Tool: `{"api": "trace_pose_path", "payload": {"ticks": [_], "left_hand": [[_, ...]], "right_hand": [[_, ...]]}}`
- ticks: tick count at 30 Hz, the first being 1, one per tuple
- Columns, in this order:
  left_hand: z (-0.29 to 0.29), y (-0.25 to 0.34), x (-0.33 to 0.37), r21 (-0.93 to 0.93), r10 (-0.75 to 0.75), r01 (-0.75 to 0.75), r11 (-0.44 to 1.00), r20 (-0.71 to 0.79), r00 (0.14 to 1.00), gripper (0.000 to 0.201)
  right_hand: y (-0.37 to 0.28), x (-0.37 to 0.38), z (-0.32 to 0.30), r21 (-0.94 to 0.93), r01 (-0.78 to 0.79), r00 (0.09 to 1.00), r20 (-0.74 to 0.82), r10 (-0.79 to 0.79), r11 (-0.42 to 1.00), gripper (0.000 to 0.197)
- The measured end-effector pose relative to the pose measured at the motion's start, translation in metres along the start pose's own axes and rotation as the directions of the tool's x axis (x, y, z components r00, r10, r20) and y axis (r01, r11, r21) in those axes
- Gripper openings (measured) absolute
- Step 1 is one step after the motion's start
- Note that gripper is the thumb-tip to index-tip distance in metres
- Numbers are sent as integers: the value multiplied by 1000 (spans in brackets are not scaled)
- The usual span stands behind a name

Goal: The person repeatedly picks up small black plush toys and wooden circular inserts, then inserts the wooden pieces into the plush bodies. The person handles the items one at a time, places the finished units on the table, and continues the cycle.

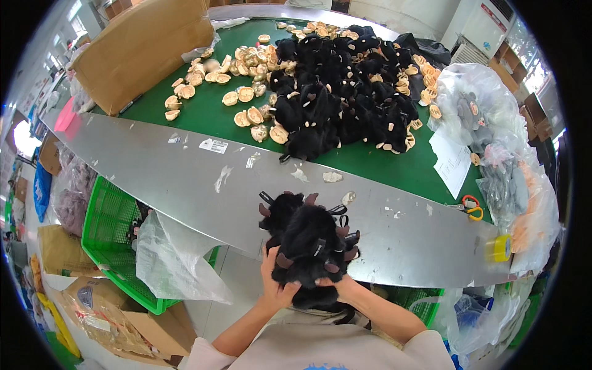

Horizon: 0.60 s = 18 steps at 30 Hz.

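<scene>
A bunch of black plush toys with brown horn-like pieces and black ribbon loops hangs at the front edge of the metal table border. My left hand grips it from the left, thumb pressed inward near the bottom. On the other side my right hand grips the same bunch, its fingers partly hidden by the fur. How many toys are in the bunch cannot be made out. Beyond them, a large heap of black plush toys lies on the green table top.
Tan and gold round half-shells lie around the heap. A cardboard box stands far left. At right are a white paper sheet, orange-handled scissors, yellow tape and plastic bags. A green crate sits lower left.
</scene>
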<state>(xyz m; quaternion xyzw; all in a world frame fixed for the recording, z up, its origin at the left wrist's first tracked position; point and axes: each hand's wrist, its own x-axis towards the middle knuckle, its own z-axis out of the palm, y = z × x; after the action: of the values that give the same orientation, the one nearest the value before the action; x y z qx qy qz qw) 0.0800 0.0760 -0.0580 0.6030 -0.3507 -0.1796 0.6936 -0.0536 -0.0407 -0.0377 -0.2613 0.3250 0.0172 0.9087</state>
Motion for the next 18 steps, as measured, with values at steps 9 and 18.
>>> {"api": "trace_pose_path", "payload": {"ticks": [9, 18], "left_hand": [[3, 30, -38, 91, 58, -62, 994, 45, 997, 62], [14, 33, -57, 166, 130, -177, 970, 261, 957, 62]], "right_hand": [[57, -15, -22, -272, 395, 918, 67, -392, 878, 55], [63, -30, -37, -374, 624, 730, -32, -682, 686, 50]]}}
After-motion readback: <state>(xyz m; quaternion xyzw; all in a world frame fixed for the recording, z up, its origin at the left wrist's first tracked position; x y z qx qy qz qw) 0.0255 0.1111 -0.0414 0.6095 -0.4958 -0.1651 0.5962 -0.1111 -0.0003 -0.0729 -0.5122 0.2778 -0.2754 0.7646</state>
